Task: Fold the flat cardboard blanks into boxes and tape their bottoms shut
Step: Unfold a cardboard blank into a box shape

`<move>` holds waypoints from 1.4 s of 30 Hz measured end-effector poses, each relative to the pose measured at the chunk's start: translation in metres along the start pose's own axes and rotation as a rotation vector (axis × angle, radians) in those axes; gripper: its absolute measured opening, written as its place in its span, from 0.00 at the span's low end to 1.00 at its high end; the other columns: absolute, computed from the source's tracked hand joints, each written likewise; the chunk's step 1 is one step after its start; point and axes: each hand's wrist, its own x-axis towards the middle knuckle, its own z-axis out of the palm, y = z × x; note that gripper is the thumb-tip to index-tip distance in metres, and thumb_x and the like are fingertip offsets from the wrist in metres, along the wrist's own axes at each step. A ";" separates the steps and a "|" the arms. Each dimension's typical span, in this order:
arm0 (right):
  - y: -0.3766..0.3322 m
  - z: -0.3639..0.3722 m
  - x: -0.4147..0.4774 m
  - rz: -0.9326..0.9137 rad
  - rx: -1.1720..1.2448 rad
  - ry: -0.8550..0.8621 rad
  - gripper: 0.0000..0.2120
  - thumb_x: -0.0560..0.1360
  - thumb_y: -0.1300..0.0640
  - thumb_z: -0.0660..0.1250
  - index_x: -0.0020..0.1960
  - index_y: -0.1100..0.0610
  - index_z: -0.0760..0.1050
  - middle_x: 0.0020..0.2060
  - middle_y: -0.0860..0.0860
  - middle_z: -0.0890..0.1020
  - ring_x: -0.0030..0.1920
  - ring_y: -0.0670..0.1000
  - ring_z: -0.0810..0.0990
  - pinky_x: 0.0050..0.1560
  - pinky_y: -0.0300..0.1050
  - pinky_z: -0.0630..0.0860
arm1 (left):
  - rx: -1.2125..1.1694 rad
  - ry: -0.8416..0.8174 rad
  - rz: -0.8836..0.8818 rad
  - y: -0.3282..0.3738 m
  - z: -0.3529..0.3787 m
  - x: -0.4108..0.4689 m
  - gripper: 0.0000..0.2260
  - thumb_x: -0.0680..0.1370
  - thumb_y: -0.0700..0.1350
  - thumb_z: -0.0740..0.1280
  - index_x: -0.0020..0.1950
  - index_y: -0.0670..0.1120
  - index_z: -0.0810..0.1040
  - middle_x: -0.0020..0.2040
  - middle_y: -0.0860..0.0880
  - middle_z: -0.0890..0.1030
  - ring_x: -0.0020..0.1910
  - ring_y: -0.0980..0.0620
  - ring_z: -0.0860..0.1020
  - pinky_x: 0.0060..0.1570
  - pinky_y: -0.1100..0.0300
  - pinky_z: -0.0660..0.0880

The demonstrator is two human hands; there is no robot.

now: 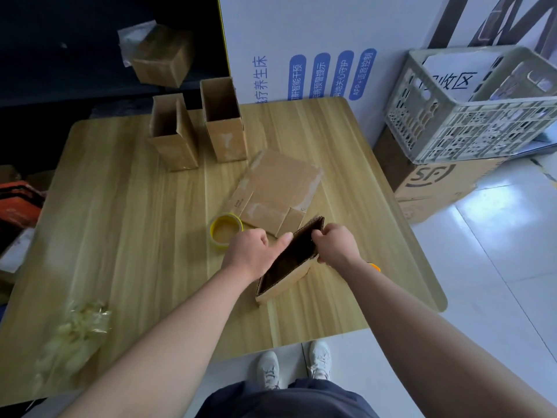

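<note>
A half-opened box (286, 263) stood on the desk (135, 206) just right of the tape roll (226, 233). Its mouth faced up and its long axis slanted, far end level with the roll. The left hand (250, 251) and right hand (337, 245) each had a grip clamped on opposite walls. Squaring it likely meant drawing both walls apart evenly until the creases set.

Wide bare stretch of table (126, 212) at left and centre; clutter at the far edge and right of centre.
Blocked at the far edge by a left upright box (173, 140) and a right upright box (224, 125), narrow gap between. Right of centre, a flat blank (277, 185), a tape roll (226, 232) just beside its near-left corner. Near the front, a half-open box (286, 267) gripped between left hand (250, 251) and right hand (337, 245). At front left, a heap of crumpled tape (75, 336).
</note>
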 end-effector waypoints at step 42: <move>0.020 -0.003 0.018 -0.283 0.076 -0.178 0.13 0.74 0.46 0.70 0.46 0.55 0.73 0.29 0.45 0.76 0.28 0.43 0.72 0.32 0.40 0.68 | -0.363 0.010 0.043 -0.029 0.005 0.012 0.04 0.76 0.43 0.71 0.49 0.49 0.81 0.44 0.51 0.76 0.34 0.58 0.70 0.40 0.72 0.68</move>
